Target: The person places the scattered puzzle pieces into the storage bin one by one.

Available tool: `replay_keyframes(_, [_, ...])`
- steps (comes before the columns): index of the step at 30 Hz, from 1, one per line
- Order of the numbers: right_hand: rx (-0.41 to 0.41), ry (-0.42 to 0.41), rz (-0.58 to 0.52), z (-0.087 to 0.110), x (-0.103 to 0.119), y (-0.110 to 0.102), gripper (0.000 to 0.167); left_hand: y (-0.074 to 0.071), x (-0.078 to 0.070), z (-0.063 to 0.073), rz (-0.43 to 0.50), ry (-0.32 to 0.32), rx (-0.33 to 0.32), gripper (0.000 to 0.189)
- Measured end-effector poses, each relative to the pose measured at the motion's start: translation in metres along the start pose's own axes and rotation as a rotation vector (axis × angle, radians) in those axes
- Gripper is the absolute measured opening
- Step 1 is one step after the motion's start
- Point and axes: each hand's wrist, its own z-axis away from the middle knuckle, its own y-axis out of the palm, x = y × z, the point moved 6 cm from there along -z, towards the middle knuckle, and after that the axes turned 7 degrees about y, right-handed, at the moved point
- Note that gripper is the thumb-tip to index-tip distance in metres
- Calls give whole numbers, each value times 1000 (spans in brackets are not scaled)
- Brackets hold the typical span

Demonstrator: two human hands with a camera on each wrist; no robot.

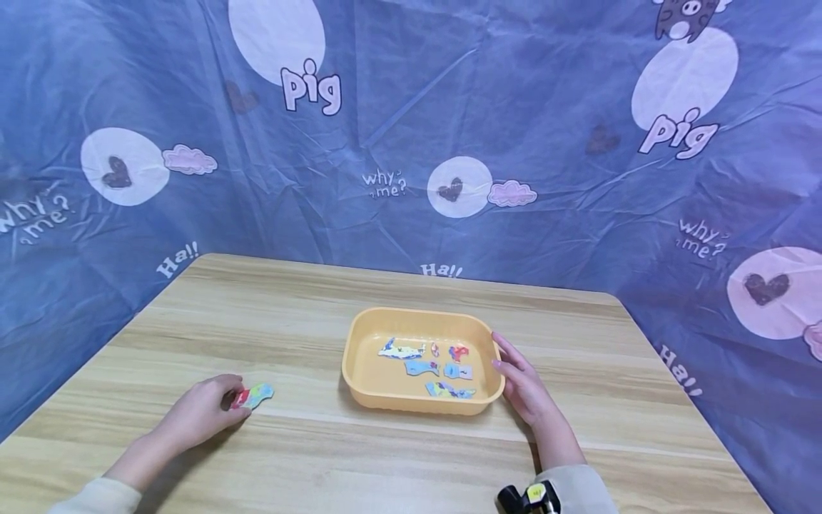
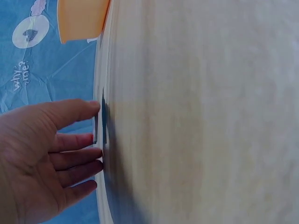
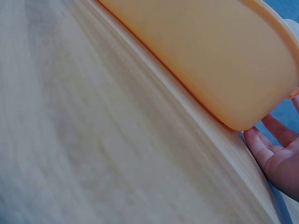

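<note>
My left hand (image 1: 202, 410) pinches a flat, colourful puzzle piece (image 1: 258, 395) between thumb and fingers, close over the table at the left. Its print shows red, yellow-green and light blue. In the left wrist view the piece (image 2: 96, 128) appears edge-on at the thumb tip, the other fingers extended and apart. At the right end of a yellow plastic basin (image 1: 417, 405), my right hand (image 1: 528, 389) holds the rim, thumb over it and fingers along the outer wall. Several flat pieces lie on the basin floor, among them a blue one (image 1: 422, 368) and a red one (image 1: 459, 353).
The basin stands on a wood-grain table (image 1: 308, 457). Behind the table and along its sides hangs a blue printed cloth (image 1: 398, 235). A black device (image 1: 529, 498) sits at the right sleeve.
</note>
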Motion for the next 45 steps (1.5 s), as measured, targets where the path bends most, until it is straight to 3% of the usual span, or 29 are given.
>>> replay_keyframes(16, [-5, 4, 8, -1, -1, -1, 59, -4, -4, -3, 56, -30, 1, 30])
replay_keyframes(24, [9, -11, 33, -1, -1, -1, 59, -6, -8, -8, 58, -4, -22, 28])
replay_keyframes(35, [26, -32, 13, -1, -2, 0, 60, -9, -13, -21, 118, 5, -46, 20])
replay_keyframes(45, [19, -29, 4, -1, -2, 0, 59, -15, -17, -35, 175, -11, -42, 28])
